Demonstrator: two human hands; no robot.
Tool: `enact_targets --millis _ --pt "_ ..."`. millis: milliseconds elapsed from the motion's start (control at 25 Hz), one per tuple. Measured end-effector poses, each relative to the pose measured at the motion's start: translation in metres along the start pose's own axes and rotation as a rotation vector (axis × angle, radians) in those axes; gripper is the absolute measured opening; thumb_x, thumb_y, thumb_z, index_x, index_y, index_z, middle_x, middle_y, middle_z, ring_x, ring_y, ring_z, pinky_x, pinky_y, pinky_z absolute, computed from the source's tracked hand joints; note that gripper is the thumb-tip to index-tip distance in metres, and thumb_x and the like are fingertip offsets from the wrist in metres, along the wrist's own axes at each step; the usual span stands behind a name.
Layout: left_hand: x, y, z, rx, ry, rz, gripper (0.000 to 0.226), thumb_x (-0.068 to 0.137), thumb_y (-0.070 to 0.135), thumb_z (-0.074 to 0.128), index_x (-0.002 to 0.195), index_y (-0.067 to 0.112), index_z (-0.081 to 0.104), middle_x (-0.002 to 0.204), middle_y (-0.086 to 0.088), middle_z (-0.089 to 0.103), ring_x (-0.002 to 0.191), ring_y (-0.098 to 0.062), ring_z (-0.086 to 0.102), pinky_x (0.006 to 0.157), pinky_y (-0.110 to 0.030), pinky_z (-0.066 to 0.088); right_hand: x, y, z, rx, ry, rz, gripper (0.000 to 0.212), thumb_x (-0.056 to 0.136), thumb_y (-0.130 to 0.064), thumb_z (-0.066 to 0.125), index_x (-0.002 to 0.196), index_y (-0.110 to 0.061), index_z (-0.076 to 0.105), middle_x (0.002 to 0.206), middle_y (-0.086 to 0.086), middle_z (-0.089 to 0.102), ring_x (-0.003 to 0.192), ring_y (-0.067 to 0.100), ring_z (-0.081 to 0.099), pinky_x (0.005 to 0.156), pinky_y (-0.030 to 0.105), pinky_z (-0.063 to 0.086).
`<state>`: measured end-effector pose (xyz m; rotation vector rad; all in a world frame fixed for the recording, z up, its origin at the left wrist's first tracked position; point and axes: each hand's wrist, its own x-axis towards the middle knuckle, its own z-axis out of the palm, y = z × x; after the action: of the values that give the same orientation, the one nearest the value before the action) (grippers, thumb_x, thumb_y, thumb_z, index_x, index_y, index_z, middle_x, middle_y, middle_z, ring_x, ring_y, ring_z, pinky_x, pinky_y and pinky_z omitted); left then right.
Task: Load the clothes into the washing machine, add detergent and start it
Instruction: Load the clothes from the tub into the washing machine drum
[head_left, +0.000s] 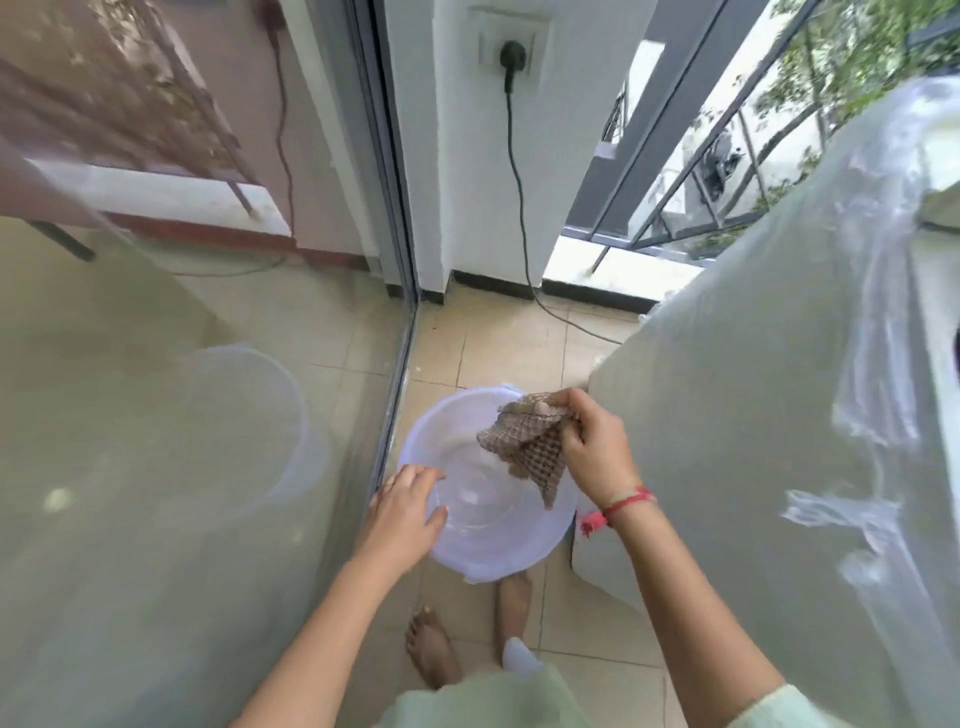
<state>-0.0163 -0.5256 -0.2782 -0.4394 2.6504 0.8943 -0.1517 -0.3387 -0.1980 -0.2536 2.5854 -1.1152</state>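
Note:
A pale lavender plastic tub (467, 551) stands on the tiled floor between a glass door and the washing machine (753, 415), which is wrapped in a translucent plastic cover. My right hand (592, 447) pinches a small brown checked cloth (530, 447) and holds it above the tub's right side. My left hand (410, 504) rests on the tub's left rim with fingers spread. Inside, the tub shows only its bare bottom.
A sliding glass door (182, 415) fills the left and reflects the tub. A black power cord (519, 171) runs from a wall socket (511, 49) down along the floor behind the machine. My bare feet (431, 649) stand just behind the tub.

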Motion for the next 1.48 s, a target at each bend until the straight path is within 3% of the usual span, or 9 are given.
enact_targets --millis 120,360,440,720,920,1120,1200,1360,1480 --pt "-0.028 0.034 -0.055 -0.102 0.079 0.045 0.041 0.087 0.02 0.062 0.126 0.012 0.053 0.125 -0.008 0.052 0.118 -0.028 0.047 0.096 -0.031 0.032 -0.031 -0.08 -0.07 -0.04 -0.16 0.004 0.033 0.077 0.005 0.041 0.079 -0.025 0.056 0.083 0.005 0.063 0.081 0.025 0.06 0.07 0.033 0.049" --pt "-0.066 0.112 -0.144 -0.155 0.273 0.186 0.032 0.087 0.02 0.062 0.119 0.017 0.058 0.115 -0.006 0.059 0.104 -0.028 0.059 0.08 -0.031 0.042 -0.109 -0.182 -0.236 -0.092 0.006 -0.358 0.039 0.075 0.012 0.04 0.082 -0.02 0.06 0.069 -0.016 0.053 0.065 0.005 0.05 0.059 0.009 0.038" --pt "-0.069 0.158 -0.174 -0.279 0.419 0.309 0.024 0.087 0.019 0.06 0.111 0.017 0.06 0.1 -0.003 0.066 0.094 -0.023 0.064 0.08 -0.034 0.048 -0.141 -0.184 -0.284 0.024 0.142 -0.474 0.042 0.076 0.016 0.04 0.084 -0.021 0.06 0.076 -0.014 0.059 0.071 0.007 0.056 0.067 0.013 0.045" --pt "-0.089 0.365 -0.172 -0.443 0.597 0.698 0.018 0.088 0.015 0.062 0.105 0.021 0.062 0.084 0.016 0.062 0.079 0.006 0.059 0.073 -0.002 0.04 -0.201 -0.148 -0.476 0.398 0.61 -0.742 0.037 0.078 0.016 0.044 0.09 -0.014 0.062 0.082 0.011 0.06 0.074 0.021 0.055 0.066 0.029 0.049" --pt "-0.074 0.489 -0.095 -0.484 0.53 0.776 0.021 0.088 0.014 0.061 0.107 0.023 0.059 0.089 0.011 0.066 0.083 0.001 0.062 0.075 -0.008 0.046 -0.182 -0.064 -0.578 0.13 0.691 -0.637 0.032 0.073 0.002 0.049 0.088 -0.021 0.065 0.085 0.012 0.065 0.078 0.027 0.062 0.071 0.042 0.051" --pt "-0.055 0.577 -0.039 -0.403 0.411 0.759 0.023 0.089 0.016 0.06 0.109 0.026 0.057 0.095 0.01 0.066 0.085 0.0 0.062 0.077 -0.014 0.049 -0.159 0.019 -0.615 -0.129 0.932 -0.449 0.016 0.079 -0.008 0.058 0.086 -0.022 0.063 0.072 -0.01 0.059 0.062 0.007 0.055 0.057 0.012 0.043" --pt "-0.05 0.59 -0.02 -0.35 0.386 0.722 0.021 0.088 0.019 0.061 0.108 0.024 0.059 0.097 0.01 0.064 0.085 -0.003 0.062 0.077 -0.024 0.052 -0.141 0.067 -0.601 -0.186 0.719 -0.323 0.014 0.084 -0.006 0.057 0.091 -0.016 0.063 0.072 -0.008 0.058 0.062 0.009 0.056 0.056 0.016 0.043" --pt "-0.04 0.587 -0.003 -0.246 0.346 0.637 0.021 0.088 0.022 0.062 0.108 0.024 0.06 0.099 0.012 0.064 0.086 -0.008 0.061 0.077 -0.031 0.052 -0.097 0.155 -0.568 -0.637 -0.21 -0.038 0.027 0.083 -0.009 0.061 0.109 -0.015 0.067 0.101 0.003 0.067 0.095 0.023 0.062 0.077 0.023 0.044" --pt "-0.039 0.577 0.008 -0.225 0.347 0.562 0.023 0.088 0.023 0.061 0.111 0.025 0.059 0.099 0.01 0.064 0.086 -0.009 0.06 0.075 -0.031 0.051 -0.073 0.166 -0.574 -0.418 0.078 0.023 0.026 0.082 -0.008 0.058 0.104 -0.016 0.07 0.104 0.006 0.069 0.101 0.025 0.061 0.081 0.024 0.043"
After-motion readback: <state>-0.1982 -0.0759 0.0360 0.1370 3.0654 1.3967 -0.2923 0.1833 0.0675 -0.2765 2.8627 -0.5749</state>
